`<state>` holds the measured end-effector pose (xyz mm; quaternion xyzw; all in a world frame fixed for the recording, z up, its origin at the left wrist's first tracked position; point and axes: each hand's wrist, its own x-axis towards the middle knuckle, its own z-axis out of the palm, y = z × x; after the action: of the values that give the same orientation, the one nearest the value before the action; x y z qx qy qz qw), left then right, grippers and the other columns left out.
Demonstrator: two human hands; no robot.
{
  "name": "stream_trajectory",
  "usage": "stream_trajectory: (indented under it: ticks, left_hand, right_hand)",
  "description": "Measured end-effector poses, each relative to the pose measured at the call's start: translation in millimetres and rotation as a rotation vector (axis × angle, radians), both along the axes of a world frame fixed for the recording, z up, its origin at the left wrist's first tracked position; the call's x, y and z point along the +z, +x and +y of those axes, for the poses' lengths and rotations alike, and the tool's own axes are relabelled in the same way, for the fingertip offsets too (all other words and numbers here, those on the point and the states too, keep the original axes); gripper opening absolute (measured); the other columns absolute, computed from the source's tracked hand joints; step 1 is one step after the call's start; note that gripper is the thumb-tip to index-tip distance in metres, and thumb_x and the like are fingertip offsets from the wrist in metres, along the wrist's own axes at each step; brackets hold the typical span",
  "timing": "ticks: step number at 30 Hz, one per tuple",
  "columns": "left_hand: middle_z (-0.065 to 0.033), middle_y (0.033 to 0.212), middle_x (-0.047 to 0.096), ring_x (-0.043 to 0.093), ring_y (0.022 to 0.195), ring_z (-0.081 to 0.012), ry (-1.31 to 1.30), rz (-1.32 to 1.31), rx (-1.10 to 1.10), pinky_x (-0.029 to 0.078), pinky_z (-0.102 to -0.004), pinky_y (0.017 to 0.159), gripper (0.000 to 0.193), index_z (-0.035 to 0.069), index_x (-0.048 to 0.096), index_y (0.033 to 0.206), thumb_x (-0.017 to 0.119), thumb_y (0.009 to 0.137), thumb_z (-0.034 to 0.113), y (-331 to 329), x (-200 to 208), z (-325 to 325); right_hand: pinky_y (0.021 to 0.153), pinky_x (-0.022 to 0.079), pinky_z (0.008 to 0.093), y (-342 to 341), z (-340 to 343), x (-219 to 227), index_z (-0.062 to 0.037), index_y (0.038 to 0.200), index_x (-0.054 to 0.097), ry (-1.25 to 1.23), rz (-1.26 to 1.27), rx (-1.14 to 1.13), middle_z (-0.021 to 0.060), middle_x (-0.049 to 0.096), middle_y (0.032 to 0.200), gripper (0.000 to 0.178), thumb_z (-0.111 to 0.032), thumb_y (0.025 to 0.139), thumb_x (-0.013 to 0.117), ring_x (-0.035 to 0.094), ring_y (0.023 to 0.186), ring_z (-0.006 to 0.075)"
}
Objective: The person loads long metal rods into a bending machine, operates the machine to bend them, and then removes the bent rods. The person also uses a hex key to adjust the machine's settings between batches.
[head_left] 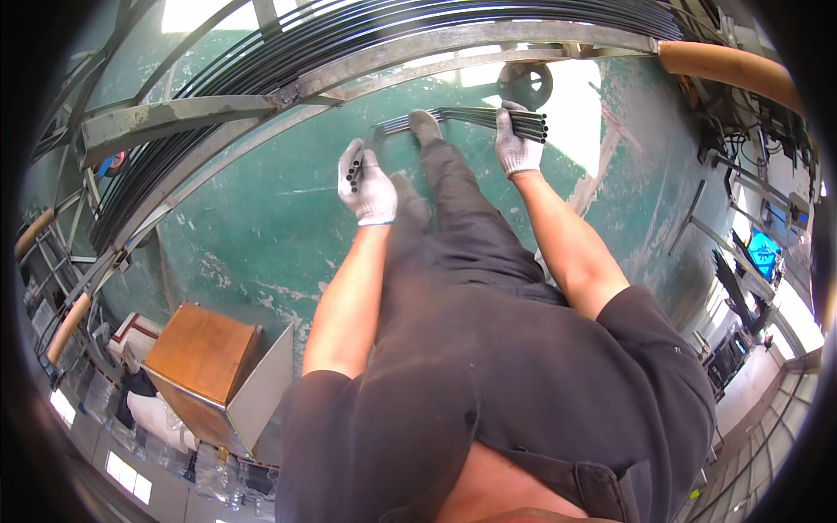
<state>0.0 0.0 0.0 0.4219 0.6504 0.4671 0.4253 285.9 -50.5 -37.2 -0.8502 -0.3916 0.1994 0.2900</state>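
White knitted gloves cover both my hands. My right hand (518, 144) is closed around one end of a bundle of thin black metal tubes (484, 116), and several open tube ends stick out past its fingers to the right. From there the bundle runs left over my shoe (425, 126) and bends toward my left side, where it looks blurred. My left hand (370, 187) is closed on the other ends of the tubes, whose round openings show between thumb and fingers. The fingers' far sides are hidden.
Beyond my hands a metal rack (366, 61) carries many long black tubes (349, 39). An orange padded bar (728, 70) sticks out at its right end. At the lower left stands a brown wooden cabinet (205, 349). The floor (253, 235) is worn green.
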Motion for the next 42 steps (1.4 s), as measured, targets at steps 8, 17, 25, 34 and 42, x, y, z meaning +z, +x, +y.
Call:
stream_trajectory:
  ticks: [8, 17, 25, 34, 42]
  left_hand:
    - [-0.0105, 0.121, 0.077, 0.072, 0.109, -0.0187, -0.032, 0.112, -0.023, 0.057, -0.0330, 0.100, 0.027, -0.001, 0.071, 0.129, 0.073, 0.103, 0.006, -1.2, 7.8, 19.3]
    - [-0.0133, 0.122, 0.076, 0.072, 0.112, -0.0198, -0.087, 0.132, 0.030, 0.057, -0.0326, 0.101, 0.029, -0.002, 0.070, 0.130, 0.071, 0.102, 0.004, -8.3, 19.4, 19.6]
    - [-0.0123, 0.125, 0.076, 0.071, 0.114, -0.0202, -0.048, 0.183, -0.146, 0.056, -0.0352, 0.102, 0.032, -0.002, 0.070, 0.132, 0.073, 0.105, 0.015, -10.1, 21.6, 14.6]
    - [-0.0155, 0.131, 0.074, 0.070, 0.120, -0.0233, 0.020, 0.034, -0.041, 0.055, -0.0367, 0.108, 0.033, -0.004, 0.067, 0.135, 0.070, 0.104, 0.007, -6.5, 17.5, 23.3]
    - [-0.0141, 0.129, 0.076, 0.072, 0.117, -0.0213, 0.011, 0.029, -0.048, 0.057, -0.0350, 0.104, 0.031, -0.003, 0.069, 0.133, 0.069, 0.102, 0.000, -11.1, 12.8, 20.9]
  right_hand:
    - [0.093, 0.057, 0.0350, 2.2, 21.9, 38.3, -0.0040, 0.121, 0.073, -0.003, 0.096, 0.041, 0.0130, 0.078, 0.106, 0.029, -0.028, 0.105, 0.068, 0.076, 0.099, 0.0225]
    - [0.078, 0.060, 0.0321, -9.4, 10.0, 47.0, -0.0086, 0.118, 0.075, 0.081, 0.139, 0.004, 0.0060, 0.078, 0.094, 0.030, -0.034, 0.104, 0.067, 0.075, 0.080, 0.0196]
    - [0.094, 0.058, 0.0331, 0.4, 3.9, 41.4, -0.0041, 0.125, 0.075, -0.038, 0.043, 0.042, 0.0146, 0.080, 0.112, 0.032, -0.028, 0.105, 0.071, 0.077, 0.101, 0.0193]
    - [0.097, 0.057, 0.0327, -3.3, 5.1, 31.0, -0.0037, 0.128, 0.074, -0.057, -0.025, 0.049, 0.0123, 0.079, 0.117, 0.031, -0.026, 0.106, 0.070, 0.075, 0.106, 0.0193]
    - [0.095, 0.057, 0.0338, -3.0, 5.1, 24.0, -0.0036, 0.123, 0.075, 0.012, -0.058, 0.099, 0.0115, 0.079, 0.111, 0.027, -0.023, 0.104, 0.072, 0.075, 0.101, 0.0207]
